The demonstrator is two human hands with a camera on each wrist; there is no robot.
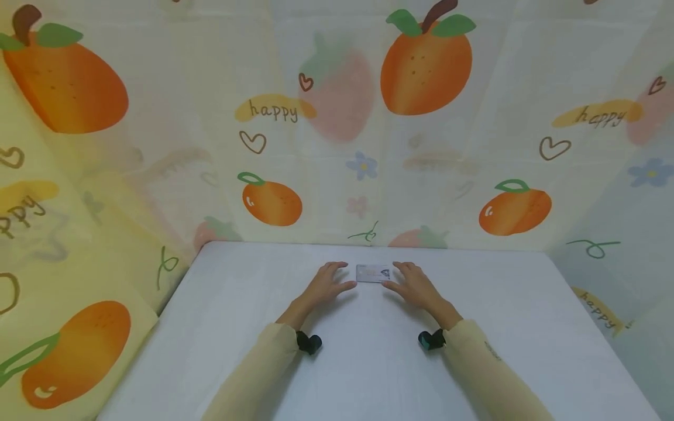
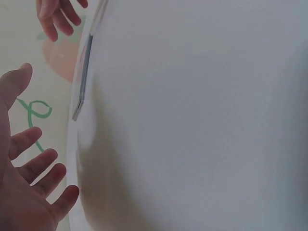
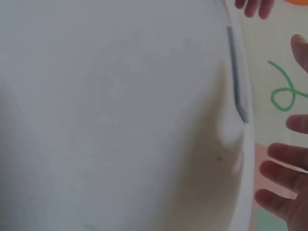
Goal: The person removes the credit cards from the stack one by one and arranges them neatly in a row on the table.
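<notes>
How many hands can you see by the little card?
2. The left hand is on the card's left side, and the right hand is on its right. The card lies on the white table between them.

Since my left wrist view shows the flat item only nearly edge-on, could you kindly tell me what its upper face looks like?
Observer: In the head view, the flat item shows a pale rectangular face with a dark mark near its right end.
Operator: Thank you; whereabouts on the table does it lie?
Observer: The head view puts it toward the far edge, near the middle from side to side.
Operator: And is it being gripped at the end away from my camera?
Observer: No; the right wrist view shows the right hand with its fingers apart and a gap between them and the item.
</notes>
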